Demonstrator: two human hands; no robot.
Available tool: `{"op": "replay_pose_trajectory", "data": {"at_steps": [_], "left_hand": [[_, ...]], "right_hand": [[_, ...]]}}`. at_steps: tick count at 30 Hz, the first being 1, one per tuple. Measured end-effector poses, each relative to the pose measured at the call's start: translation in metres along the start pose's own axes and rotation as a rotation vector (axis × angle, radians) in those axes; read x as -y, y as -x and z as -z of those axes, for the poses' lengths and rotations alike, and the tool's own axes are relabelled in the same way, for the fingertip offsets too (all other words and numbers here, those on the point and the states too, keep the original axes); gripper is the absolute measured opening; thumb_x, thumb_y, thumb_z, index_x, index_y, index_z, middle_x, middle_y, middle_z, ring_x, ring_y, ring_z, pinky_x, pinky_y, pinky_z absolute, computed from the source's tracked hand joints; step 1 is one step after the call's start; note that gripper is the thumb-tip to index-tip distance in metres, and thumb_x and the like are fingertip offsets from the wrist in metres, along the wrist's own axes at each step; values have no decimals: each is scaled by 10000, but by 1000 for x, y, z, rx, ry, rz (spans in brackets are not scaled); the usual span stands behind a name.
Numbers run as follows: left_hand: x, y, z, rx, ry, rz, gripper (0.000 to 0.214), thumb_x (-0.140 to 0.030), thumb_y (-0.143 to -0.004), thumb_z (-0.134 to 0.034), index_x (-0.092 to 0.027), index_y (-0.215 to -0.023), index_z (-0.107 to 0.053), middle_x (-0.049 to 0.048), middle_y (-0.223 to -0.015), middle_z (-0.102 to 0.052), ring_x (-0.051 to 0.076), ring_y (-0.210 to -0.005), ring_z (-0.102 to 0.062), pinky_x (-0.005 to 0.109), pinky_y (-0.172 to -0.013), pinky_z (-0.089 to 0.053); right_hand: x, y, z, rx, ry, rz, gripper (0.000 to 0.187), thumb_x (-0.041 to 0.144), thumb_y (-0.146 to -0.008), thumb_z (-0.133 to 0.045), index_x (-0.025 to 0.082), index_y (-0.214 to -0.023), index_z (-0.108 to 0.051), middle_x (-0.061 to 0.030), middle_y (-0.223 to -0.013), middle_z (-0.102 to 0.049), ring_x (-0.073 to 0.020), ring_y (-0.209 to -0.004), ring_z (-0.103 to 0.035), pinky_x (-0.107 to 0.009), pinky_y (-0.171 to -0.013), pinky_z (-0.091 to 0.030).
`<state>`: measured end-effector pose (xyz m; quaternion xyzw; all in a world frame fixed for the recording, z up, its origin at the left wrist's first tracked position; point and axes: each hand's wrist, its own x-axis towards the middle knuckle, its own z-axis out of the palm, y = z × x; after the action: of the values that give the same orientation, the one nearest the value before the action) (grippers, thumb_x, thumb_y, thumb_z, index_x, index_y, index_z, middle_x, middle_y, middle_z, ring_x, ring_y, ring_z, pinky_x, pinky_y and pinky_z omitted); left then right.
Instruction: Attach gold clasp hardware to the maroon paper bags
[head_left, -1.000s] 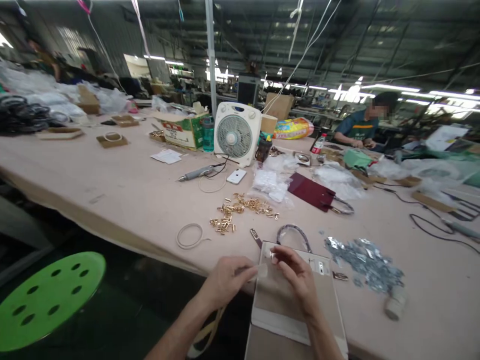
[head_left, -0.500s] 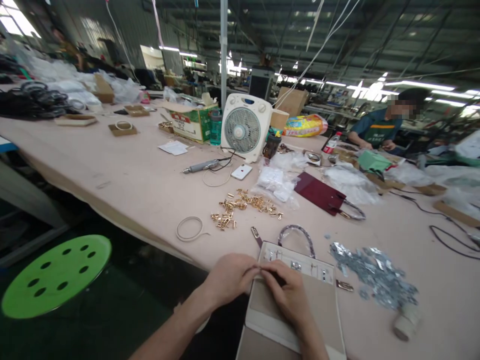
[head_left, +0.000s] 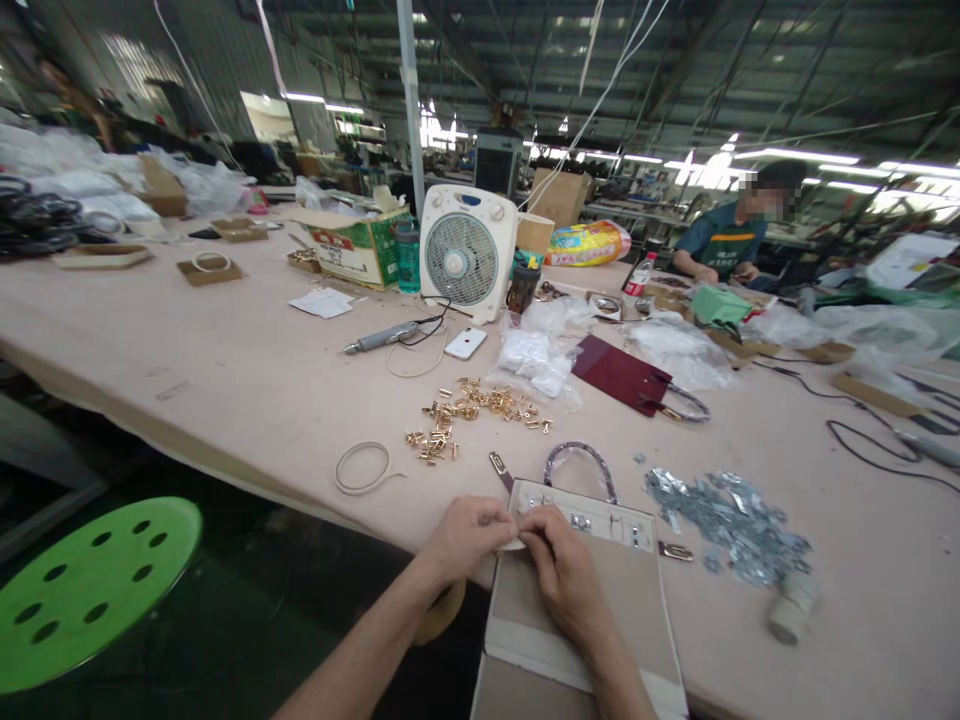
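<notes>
Fingertips meet over the upper left corner of a beige-lined panel (head_left: 626,580) at the near edge of a worktop (head_left: 240,390). The left hand (head_left: 469,540) and right hand (head_left: 562,570) are both narrowed to a pinch at a small pale piece (head_left: 513,546), too small to identify; working it from two sides probably gives finer control. The panel lies flat, its metal-fitted top strip facing up and its curved handle (head_left: 581,450) pointing away, an arrangement that seems to leave the strip uncovered and close to the worker. Gold-coloured fittings (head_left: 517,403) lie loose beyond the panel and silver-coloured plates (head_left: 731,520) are heaped to its right, apparently sorted by kind and kept within reach. The left forearm slants in from the lower left, its thumb and fingers pressed close; the right forearm comes up across the panel, fingers curled and thumb tucked inward, perhaps also steadying the work. A burgundy bag (head_left: 622,375) rests farther back.
</notes>
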<state>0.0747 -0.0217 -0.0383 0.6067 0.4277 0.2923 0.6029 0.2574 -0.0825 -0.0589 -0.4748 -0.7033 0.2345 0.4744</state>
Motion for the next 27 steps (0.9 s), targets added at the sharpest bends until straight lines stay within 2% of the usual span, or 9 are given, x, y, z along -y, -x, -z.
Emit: {"op": "replay_pose_trajectory", "data": {"at_steps": [5,7,9,12,16,19,21,24,27], "left_hand": [[5,-9,0,-68,198,75,300,-425,-713,-725,-126,-732,-710,-20,-593,-600,112,-551,-495,232,-583,-403],[4,-9,0,-69,148,37,322,-445,-755,-719,-124,-775,-727,-11,-619,-621,121,-569,-520,230,-585,-418],[0,-6,-3,-46,69,-20,337,-462,-815,-690,-132,-835,-754,2,-662,-657,142,-613,-565,236,-609,-451],[-4,-3,-7,-24,-43,-105,340,-464,-898,-631,-173,-950,-799,28,-819,-756,198,-775,-661,273,-740,-526],[1,-8,-7,-1,-145,-115,370,-510,-899,-658,-237,-1098,-809,43,-1092,-803,284,-1041,-706,378,-982,-546],[8,-11,-7,23,-169,-116,392,-548,-897,-663,-266,-1130,-806,33,-1173,-793,299,-1115,-699,418,-1062,-523],[11,-9,-7,24,-169,-121,403,-560,-904,-655,-271,-1143,-804,32,-1185,-791,297,-1126,-701,410,-1067,-526],[12,-6,-7,31,-182,-125,430,-565,-911,-651,-259,-1177,-796,49,-1171,-793,290,-1123,-707,375,-1049,-541],[10,-4,-8,29,-195,-132,424,-553,-918,-646,-254,-1174,-800,57,-1136,-801,283,-1100,-716,357,-1037,-546]], "right_hand": [[2,6,0,-22,-43,106,172,162,-999,-532,265,-1016,-668,-56,-944,-687,-220,-914,-654,-346,-831,-530],[3,9,2,-42,-122,69,141,192,-1008,-546,263,-1008,-667,-51,-934,-680,-212,-904,-653,-333,-821,-531],[2,12,10,-138,-214,-19,96,253,-1019,-564,254,-993,-657,-47,-929,-665,-205,-892,-650,-321,-812,-533],[-6,14,38,-355,-266,-165,131,357,-1019,-595,239,-997,-649,-41,-926,-655,-197,-878,-643,-307,-801,-530],[-20,16,106,-504,-142,-277,217,435,-1011,-600,228,-1011,-668,-68,-1073,-665,-221,-1056,-627,-345,-948,-499],[-24,23,154,-384,-38,-347,254,463,-989,-611,224,-940,-684,-97,-1297,-617,-272,-1283,-539,-409,-1077,-429],[-26,27,174,-242,-2,-410,258,457,-980,-614,223,-909,-693,-101,-1344,-609,-289,-1336,-508,-435,-1109,-400],[-29,29,183,-97,22,-459,225,418,-963,-625,218,-887,-698,-101,-1340,-629,-286,-1321,-532,-444,-1136,-370],[-35,27,179,-43,33,-481,198,382,-945,-626,215,-858,-687,-105,-1320,-644,-284,-1307,-546,-436,-1125,-378]]}}
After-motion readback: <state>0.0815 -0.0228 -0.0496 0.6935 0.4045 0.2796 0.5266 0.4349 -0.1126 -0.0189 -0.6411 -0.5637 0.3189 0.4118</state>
